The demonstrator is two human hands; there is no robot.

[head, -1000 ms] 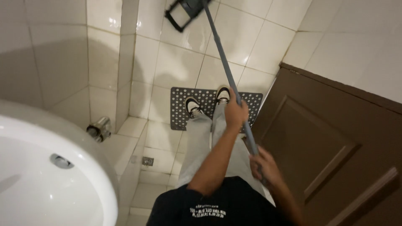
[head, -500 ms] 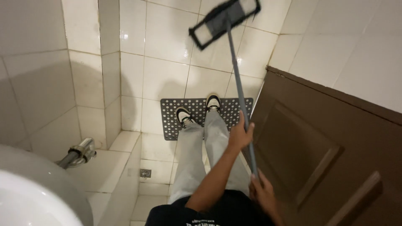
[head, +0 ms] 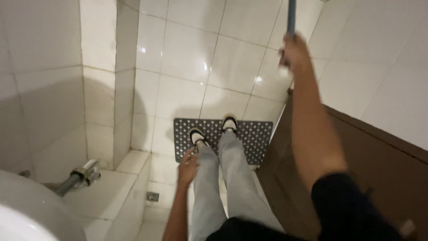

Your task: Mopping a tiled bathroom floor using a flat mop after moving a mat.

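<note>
- Since the earlier frames, the right arm has swung upward and the mop head has gone out of view past the top edge; only a short length of the blue-grey mop handle (head: 291, 15) shows now.
- Head view, right side: the right hand (head: 292, 53) is raised high and closed around the mop handle, gripping it near the top of the picture. The bare forearm runs down to a dark sleeve in the lower right corner.
- Head view, left side: the left hand (head: 188, 166) has let go of the handle it held in the earlier frames. It now hangs by the left thigh, fingers loosely spread, holding nothing and lying close against the light grey trousers (head: 223, 178).
- Judging from this, the mop is now carried one-handed and lifted off the floor rather than pressed to the tiles.
- Below, both feet in black and white shoes (head: 214, 129) stand on a dark perforated floor mat (head: 254, 134), which lies on glossy white floor tiles (head: 178, 49).
- At right, a brown wooden door (head: 379, 160) stands just beside the mat.
- At lower left, the curved rim of a white basin (head: 31, 205) fills the corner, with a chrome pipe fitting (head: 82, 174) near it, resting over a raised tiled step.
</note>
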